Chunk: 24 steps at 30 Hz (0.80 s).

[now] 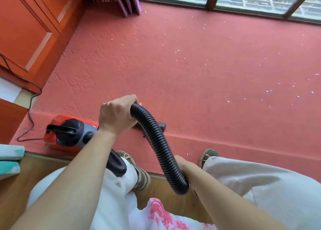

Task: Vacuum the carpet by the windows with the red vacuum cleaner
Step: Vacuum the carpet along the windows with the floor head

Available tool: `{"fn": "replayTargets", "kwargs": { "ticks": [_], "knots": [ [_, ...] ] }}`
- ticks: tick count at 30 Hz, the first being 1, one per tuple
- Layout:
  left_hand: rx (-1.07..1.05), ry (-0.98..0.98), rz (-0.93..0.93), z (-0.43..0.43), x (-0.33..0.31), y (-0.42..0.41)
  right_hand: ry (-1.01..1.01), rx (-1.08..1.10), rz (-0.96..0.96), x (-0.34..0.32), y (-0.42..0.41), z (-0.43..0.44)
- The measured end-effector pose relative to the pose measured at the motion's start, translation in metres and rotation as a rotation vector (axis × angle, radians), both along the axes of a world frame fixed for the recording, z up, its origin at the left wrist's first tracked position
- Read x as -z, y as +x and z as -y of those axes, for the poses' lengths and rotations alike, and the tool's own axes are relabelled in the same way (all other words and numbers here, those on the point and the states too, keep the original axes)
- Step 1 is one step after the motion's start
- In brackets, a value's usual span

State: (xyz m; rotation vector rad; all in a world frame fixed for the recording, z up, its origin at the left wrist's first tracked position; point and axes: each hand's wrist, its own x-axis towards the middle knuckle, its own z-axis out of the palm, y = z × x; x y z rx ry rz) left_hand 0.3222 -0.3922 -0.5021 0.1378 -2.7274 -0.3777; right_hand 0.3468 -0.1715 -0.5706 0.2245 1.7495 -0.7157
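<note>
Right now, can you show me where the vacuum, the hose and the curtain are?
vacuum (69,133): head view, on its dark top by the handle.
hose (156,139): head view, on the ribbed middle between the hands.
curtain (125,2): head view, on the purple folds beside the window.

Bare forearms, white trousers (260,182), tan laced shoes (141,174), pink-flowered top (159,212).

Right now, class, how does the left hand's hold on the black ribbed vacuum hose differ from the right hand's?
The left hand closes over the black ribbed vacuum hose at its far end, above the red carpet; the right hand holds it lower, near the bend by the knees. The left hand shows fully from above; the right hand is mostly hidden behind the hose. Both keep a shut grip on the same hose.
</note>
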Motion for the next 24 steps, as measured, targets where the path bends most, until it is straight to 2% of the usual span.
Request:
{"fn": "replayTargets", "kwargs": {
  "ticks": [4, 7, 11, 14, 16, 18, 24],
  "knots": [
    [-0.121, 0.097, -0.065, 0.018, -0.010, 0.015, 0.053, -0.213, -0.225, 0.002, -0.028, 0.027],
    [-0.118, 0.171, -0.076, 0.013, -0.015, 0.012, 0.076, -0.305, -0.242, -0.006, -0.055, 0.024],
    [0.021, 0.194, 0.000, -0.012, -0.014, -0.009, 0.071, -0.322, -0.221, -0.035, -0.057, -0.015],
    [0.234, 0.122, 0.004, -0.033, -0.017, -0.022, 0.072, -0.274, -0.200, -0.026, -0.036, -0.046],
    [0.296, 0.095, -0.013, -0.042, -0.017, -0.029, 0.056, -0.220, -0.219, -0.019, -0.028, -0.051],
    [0.281, 0.102, -0.034, -0.044, -0.014, -0.030, 0.071, -0.218, -0.257, -0.012, -0.032, -0.050],
    [0.147, 0.146, -0.017, -0.033, -0.015, -0.023, 0.085, -0.219, -0.208, -0.012, -0.052, -0.035]
  ]
}}
